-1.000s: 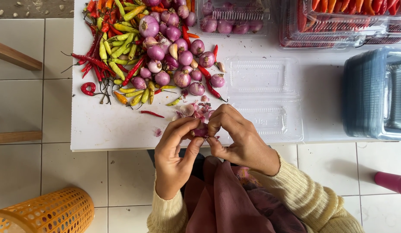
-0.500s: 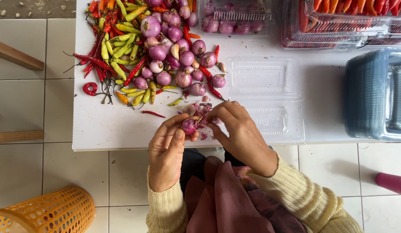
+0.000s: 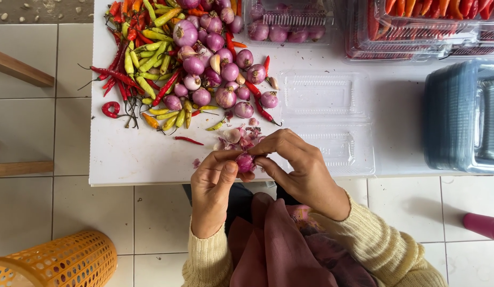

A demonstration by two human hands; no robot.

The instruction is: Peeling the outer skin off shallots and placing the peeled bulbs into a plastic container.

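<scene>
I see a small purple shallot [image 3: 245,161] pinched between both hands at the near edge of the white desk [image 3: 130,159], partly over the lap. The left hand [image 3: 215,186] grips it with thumb and fingertips from below; the right hand [image 3: 300,170] closes on it from above, fingertips at its top. My worry is the grip: a round, smooth bulb held by fingertips alone could squirt out and drop past the edge to the tiled floor [image 3: 71,212]. The loose peels [image 3: 241,138] just beyond the hands sit close to the edge too, and a sweep of the wrist could push them off. The pile of shallots [image 3: 215,64] and chillies [image 3: 146,58] lies farther back, safely apart.
</scene>
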